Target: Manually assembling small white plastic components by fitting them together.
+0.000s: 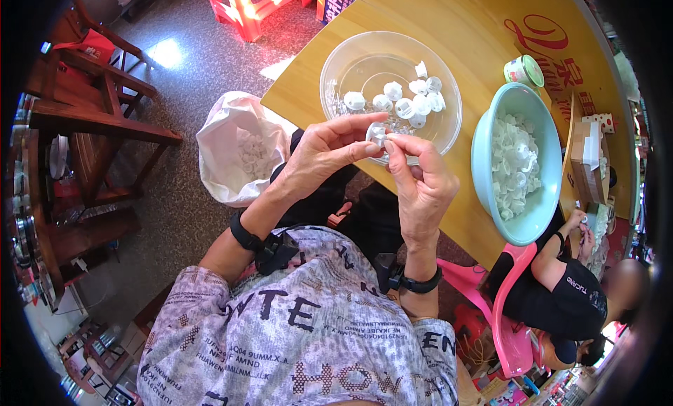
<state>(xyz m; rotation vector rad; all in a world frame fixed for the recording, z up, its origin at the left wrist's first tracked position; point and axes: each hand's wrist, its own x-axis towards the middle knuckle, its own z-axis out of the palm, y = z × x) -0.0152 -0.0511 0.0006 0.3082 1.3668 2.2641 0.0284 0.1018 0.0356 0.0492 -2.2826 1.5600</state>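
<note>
Between the fingertips of both hands is a small white plastic part (376,133), held just over the near rim of a clear round tub (336,63). My left hand (324,154) pinches it from the left, fingers closed against it. From the right, my right hand (423,185) grips it between thumb and forefinger. Several rounded white plastic pieces (404,108) lie in the clear tub, with small clear bits along its left side. The exact shape of the held part is partly covered by my fingers.
A light blue basin (484,175) full of white parts stands right on the wooden table (392,10). Behind it is a small green-lidded tub (524,71). A white sack (217,133) with pieces sits left. A pink chair (508,336) and another person (561,280) are at right.
</note>
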